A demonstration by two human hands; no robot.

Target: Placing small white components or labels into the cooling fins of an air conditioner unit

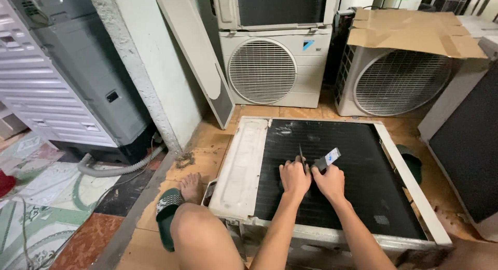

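from the head view, both hands meet over the black fin coil (358, 166) of an air conditioner unit (244, 166) lying flat on the wooden floor. the left hand (294, 177) fingers clench a thin dark tool (301, 154), seemingly for steadiness; the right hand (330, 181) grips a blue-and-white fin comb (327, 159). brown cardboard (415, 31) caps a standing unit.

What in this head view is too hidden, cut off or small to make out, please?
- Left hand: its fingers cover the lower end of the thin dark tool, so the grip is unclear.
- Right hand: it hides the base of the small grey-and-blue piece; what kind of piece it is, is too small to tell.
- Air conditioner unit lying flat: its near edge is hidden by arms and knee.
- Cardboard: covers the top of the right-hand unit.
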